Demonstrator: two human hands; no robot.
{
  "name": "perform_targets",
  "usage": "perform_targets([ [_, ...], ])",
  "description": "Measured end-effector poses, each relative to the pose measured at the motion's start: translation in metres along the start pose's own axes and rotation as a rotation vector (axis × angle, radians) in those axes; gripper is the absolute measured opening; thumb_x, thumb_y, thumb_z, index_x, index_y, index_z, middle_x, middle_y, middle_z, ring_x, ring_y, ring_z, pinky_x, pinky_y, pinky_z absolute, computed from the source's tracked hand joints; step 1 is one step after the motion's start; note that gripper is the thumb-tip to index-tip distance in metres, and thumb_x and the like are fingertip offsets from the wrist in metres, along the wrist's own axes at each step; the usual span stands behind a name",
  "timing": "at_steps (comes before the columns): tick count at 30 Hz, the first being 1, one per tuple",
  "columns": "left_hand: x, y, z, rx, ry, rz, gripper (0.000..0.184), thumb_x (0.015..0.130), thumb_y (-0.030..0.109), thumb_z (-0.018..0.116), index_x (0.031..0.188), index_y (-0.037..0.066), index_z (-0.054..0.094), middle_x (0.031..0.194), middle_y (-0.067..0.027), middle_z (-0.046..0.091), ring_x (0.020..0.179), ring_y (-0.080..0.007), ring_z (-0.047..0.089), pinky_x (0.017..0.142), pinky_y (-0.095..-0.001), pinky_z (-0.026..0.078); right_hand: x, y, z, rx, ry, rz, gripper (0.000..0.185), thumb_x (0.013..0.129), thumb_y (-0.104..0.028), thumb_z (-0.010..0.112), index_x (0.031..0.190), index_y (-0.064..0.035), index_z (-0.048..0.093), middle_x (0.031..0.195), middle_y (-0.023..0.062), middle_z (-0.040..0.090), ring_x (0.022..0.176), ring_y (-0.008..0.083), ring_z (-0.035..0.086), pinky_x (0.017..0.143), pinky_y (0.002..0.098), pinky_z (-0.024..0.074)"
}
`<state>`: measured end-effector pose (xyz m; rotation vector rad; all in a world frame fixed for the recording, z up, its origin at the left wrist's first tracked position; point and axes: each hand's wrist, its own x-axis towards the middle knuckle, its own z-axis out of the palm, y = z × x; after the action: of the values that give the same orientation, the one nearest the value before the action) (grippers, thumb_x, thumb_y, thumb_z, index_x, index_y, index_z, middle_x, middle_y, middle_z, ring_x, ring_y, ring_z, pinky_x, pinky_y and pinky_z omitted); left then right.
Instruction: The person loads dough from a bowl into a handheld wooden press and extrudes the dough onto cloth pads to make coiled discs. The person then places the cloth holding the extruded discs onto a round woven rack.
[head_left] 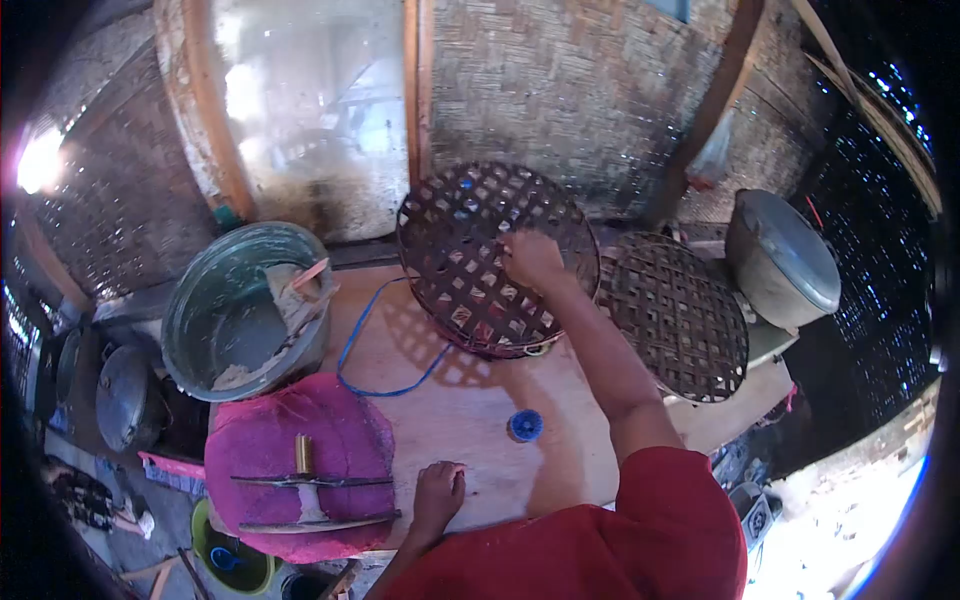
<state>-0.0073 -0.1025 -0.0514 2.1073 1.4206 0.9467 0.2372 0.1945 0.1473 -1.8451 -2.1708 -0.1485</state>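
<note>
My right arm reaches forward, and my right hand (532, 260) is closed at the lattice of a round, dark woven bamboo tray (470, 285). The tray stands at the back of the wooden table (470, 410), partly raised, with its lattice shadow falling on the wood. What lies under it is mostly hidden. My left hand (438, 495) rests near the table's front edge with its fingers curled and nothing visible in them. A blue round object with a ridged edge (525, 425) lies between my hands. Left of the tray, a blue strap (375, 393) loops across the table.
A large green tub (185, 330) with pale residue stands at left. Before it sits a pink cloth-covered round (225, 440) with a wooden tool (310, 500) on top. A second woven tray (675, 315) and a lidded metal pot (770, 260) are at right. A woven wall rises behind.
</note>
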Motion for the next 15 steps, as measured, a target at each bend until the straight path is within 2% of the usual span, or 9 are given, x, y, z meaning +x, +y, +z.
perform_targets([
  [2,0.001,-0.002,-0.001,0.016,-0.034,0.017,0.011,0.080,0.010,0.057,0.090,0.007,0.061,0.086,-0.0112,0.062,0.083,-0.0295,0.058,0.074,-0.0424,0.042,0.010,-0.002,0.047,-0.006,-0.034,-0.017,0.036,0.074,-0.027,0.064,0.106,-0.0103,0.065,0.097,0.0172,0.065,0.091,0.0334,0.063,0.081,0.0454,0.0502],
  [4,0.000,-0.001,-0.004,0.037,-0.037,0.003,0.012,0.080,0.010,0.057,0.091,0.007,0.061,0.086,-0.0113,0.062,0.084,-0.0294,0.058,0.074,-0.0426,0.042,0.013,0.001,0.078,-0.044,-0.169,0.077,0.035,0.073,-0.030,0.065,0.103,-0.0113,0.066,0.096,0.0173,0.066,0.090,0.0341,0.064,0.079,0.0462,0.0506],
  [6,-0.001,-0.004,-0.004,0.003,-0.037,0.017,0.014,0.080,0.011,0.058,0.093,0.007,0.060,0.087,-0.0113,0.062,0.085,-0.0289,0.059,0.075,-0.0424,0.043,0.017,0.019,0.114,-0.087,-0.203,0.112,0.036,0.072,-0.032,0.065,0.103,-0.0139,0.067,0.097,0.0171,0.066,0.092,0.0334,0.063,0.080,0.0455,0.0505],
  [15,0.001,-0.004,-0.005,0.015,-0.084,-0.042,0.015,0.081,0.014,0.059,0.095,0.009,0.060,0.090,-0.0115,0.061,0.089,-0.0285,0.058,0.078,-0.0423,0.042,0.010,0.031,0.137,-0.020,-0.257,0.137,0.041,0.073,-0.033,0.067,0.110,-0.0159,0.066,0.100,0.0165,0.066,0.097,0.0330,0.062,0.089,0.0448,0.0476],
])
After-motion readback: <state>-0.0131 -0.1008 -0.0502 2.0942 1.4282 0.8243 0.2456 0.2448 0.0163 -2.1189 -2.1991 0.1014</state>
